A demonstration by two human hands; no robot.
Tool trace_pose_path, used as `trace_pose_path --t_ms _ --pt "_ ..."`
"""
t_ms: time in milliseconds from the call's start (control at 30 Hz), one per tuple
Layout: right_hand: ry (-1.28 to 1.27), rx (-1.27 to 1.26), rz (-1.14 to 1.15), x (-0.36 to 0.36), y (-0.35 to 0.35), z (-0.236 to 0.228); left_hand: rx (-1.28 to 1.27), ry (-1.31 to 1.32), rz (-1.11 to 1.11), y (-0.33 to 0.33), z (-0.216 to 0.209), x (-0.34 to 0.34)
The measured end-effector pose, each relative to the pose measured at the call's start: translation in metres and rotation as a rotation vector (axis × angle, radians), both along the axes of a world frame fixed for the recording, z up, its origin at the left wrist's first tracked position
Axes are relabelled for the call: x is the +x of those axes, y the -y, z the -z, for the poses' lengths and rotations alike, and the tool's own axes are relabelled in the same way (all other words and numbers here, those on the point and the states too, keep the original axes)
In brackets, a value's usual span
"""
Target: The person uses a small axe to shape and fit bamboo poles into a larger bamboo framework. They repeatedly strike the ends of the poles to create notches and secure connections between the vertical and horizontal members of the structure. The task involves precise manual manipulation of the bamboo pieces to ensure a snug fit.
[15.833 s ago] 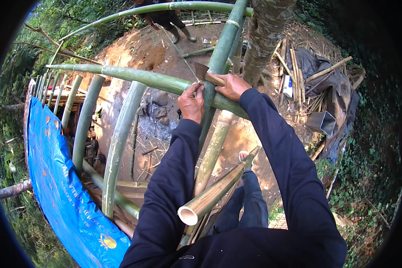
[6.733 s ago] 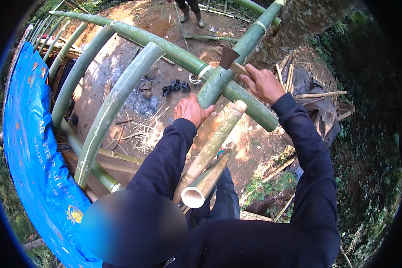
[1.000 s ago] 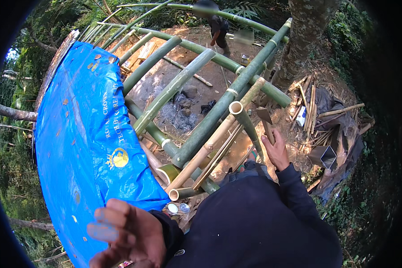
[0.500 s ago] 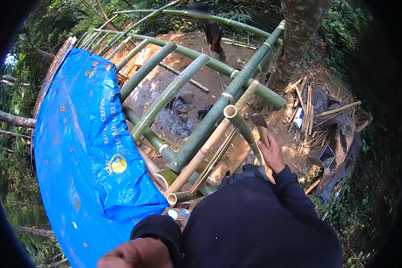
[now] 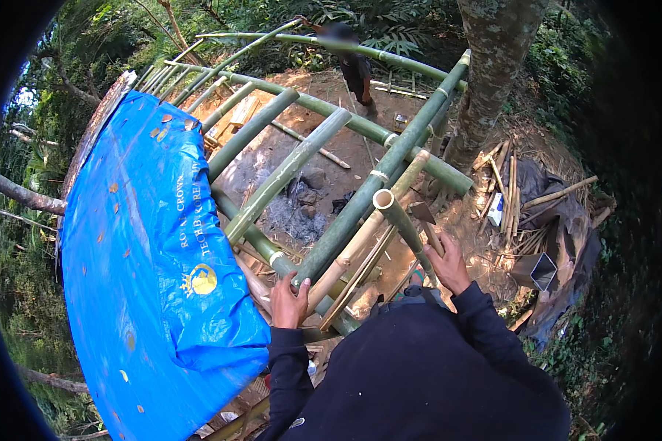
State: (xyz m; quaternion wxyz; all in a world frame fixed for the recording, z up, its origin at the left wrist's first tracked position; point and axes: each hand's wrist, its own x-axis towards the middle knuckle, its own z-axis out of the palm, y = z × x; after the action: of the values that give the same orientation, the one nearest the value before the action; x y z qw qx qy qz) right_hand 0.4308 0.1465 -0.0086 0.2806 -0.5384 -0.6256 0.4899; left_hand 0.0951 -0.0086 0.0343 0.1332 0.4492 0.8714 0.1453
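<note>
My left hand [image 5: 290, 303] is at the near end of a thick green bamboo pole [image 5: 353, 209], its fingers and thumb curled about the end. In my right hand [image 5: 449, 266] is a wooden handle [image 5: 432, 239] with a dark flat blade [image 5: 421, 212] at its top; the kind of tool is not clear. Just left of that hand stands a narrower bamboo pole [image 5: 401, 220] with its hollow end up; I cannot tell whether my fingers also touch it. A tan bamboo pole [image 5: 364, 239] runs alongside the thick green one.
A blue tarp [image 5: 147, 294] covers the left side, beside a frame of crossed bamboo with short rafters [image 5: 290, 173]. Below lie ashes [image 5: 301, 217]. Another person [image 5: 355, 70] stands beyond the frame. A tree trunk [image 5: 493, 81] and bamboo offcuts [image 5: 509, 191] are at right.
My left hand has moved up and forward from the lower edge onto the end of the thick green pole. My right hand still holds the wooden handle. The view has shifted slightly.
</note>
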Motion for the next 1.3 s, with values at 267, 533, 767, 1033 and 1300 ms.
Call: trace_pose_path --t_ms 267,533,767,1033,1300 --pt "0.036 -0.033 -0.017 -0.001 -0.001 0.011 -0.014 0.059 -0.157 0.024 0.015 -0.001" --pt "-0.052 -0.008 -0.014 -0.020 0.003 -0.004 0.086 -0.142 -0.209 0.049 -0.004 0.008" --pt "-0.046 -0.123 -0.063 -0.014 -0.001 0.008 0.070 -0.092 -0.270 0.054 0.008 0.004" --pt "0.012 -0.164 -0.037 -0.002 -0.002 0.017 0.109 -0.049 -0.305 0.055 0.013 0.006" --pt "-0.035 -0.110 0.007 0.006 -0.010 0.030 0.059 -0.012 -0.374 0.049 0.009 0.003"
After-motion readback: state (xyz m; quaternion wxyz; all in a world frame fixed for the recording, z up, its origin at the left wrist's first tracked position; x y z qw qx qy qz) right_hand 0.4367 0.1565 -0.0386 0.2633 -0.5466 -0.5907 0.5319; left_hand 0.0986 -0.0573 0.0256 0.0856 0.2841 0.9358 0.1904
